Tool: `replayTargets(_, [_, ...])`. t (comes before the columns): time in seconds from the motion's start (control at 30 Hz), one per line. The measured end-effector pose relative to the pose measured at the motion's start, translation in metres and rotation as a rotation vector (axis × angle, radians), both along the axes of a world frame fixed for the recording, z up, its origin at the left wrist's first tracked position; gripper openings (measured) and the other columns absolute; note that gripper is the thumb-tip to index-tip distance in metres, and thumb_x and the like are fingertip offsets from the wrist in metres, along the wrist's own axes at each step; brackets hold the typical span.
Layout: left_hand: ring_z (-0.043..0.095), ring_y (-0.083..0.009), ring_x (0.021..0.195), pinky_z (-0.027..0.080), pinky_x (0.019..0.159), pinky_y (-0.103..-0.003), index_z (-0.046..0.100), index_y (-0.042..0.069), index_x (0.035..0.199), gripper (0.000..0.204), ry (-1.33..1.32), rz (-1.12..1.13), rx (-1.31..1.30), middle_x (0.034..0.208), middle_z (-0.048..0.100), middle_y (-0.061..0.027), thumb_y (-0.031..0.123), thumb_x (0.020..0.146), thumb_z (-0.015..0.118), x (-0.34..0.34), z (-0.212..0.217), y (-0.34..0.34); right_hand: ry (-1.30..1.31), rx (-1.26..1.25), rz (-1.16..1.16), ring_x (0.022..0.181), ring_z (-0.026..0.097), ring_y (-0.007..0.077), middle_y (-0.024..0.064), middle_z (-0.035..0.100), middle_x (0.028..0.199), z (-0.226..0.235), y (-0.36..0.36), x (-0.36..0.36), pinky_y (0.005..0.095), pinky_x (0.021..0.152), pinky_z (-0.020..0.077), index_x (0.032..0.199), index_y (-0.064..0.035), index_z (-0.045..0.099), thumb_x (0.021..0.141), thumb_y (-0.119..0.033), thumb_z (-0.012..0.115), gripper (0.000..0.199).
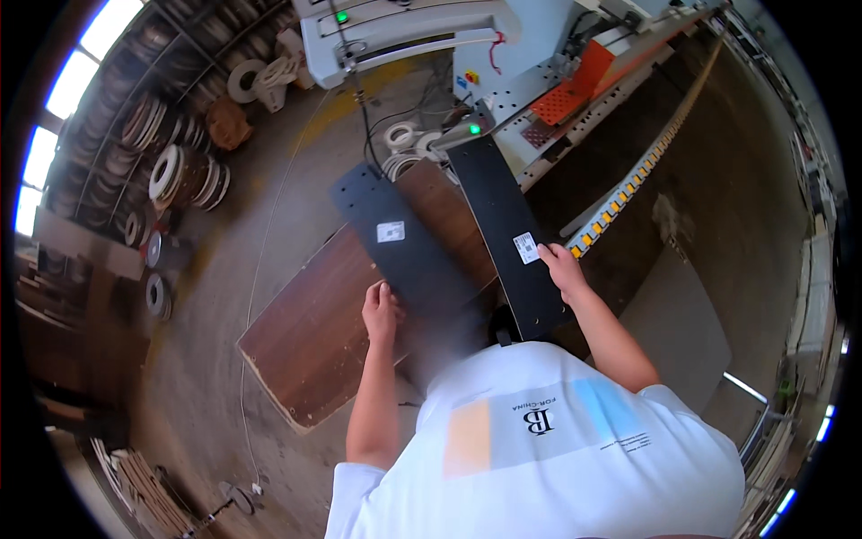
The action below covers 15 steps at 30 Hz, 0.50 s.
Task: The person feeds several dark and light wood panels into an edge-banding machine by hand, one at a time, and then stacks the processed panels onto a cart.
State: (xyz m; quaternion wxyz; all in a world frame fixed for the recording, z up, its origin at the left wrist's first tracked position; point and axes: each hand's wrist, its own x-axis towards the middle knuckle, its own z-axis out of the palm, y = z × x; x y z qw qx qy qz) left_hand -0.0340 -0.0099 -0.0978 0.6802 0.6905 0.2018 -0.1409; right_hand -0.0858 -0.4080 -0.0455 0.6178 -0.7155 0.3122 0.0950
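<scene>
A long dark panel (409, 260) with a white label and small holes at its far end is gripped at its left edge by my left hand (383, 313). Its near end is smeared by motion. My right hand (563, 271) holds a second dark panel (503, 216) by its right edge, thumb beside the white label. Both panels slant away from me side by side, with a gap between them. Below them lies a brown wood-grain board (310, 332) with chipped edges.
Ahead stands a white machine (413, 45) with green lights and an orange guard (575, 85). A roller conveyor rail (628, 184) runs off to the far right. Racks of edge-banding rolls (135, 117) fill the left. A cable (256, 269) crosses the floor. A grey board (678, 314) is at right.
</scene>
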Motion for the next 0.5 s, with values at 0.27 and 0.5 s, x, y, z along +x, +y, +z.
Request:
replayTargets(0.27, [0.054,-0.0094,0.049,0.042,0.041,-0.023,0.062,0.005,0.118,0.026,0.024,0.046,0.039,0.075,0.058,-0.0017,0.028,0.108,0.053,0.001,0.011,-0.004,-0.032,-0.007,-0.354,0.107,0.064,0.0225,0.0126,0.071,0.115,-0.052,-0.020,-0.009,0.0343,0.095,0.0480,0.121,0.0022,0.067,0.103,-0.037,0.060,0.044])
replayTargets(0.5, [0.053,-0.0092,0.048,0.041,0.040,-0.023,0.062,0.006,0.114,0.022,0.041,0.067,0.069,0.073,0.057,-0.0005,0.025,0.108,0.054,0.005,0.019,-0.006,0.055,0.064,-0.220,0.091,0.069,0.0247,0.0139,0.068,0.107,-0.053,-0.017,0.098,0.0387,0.072,0.0569,0.115,0.0008,0.065,0.102,-0.038,0.060,0.041])
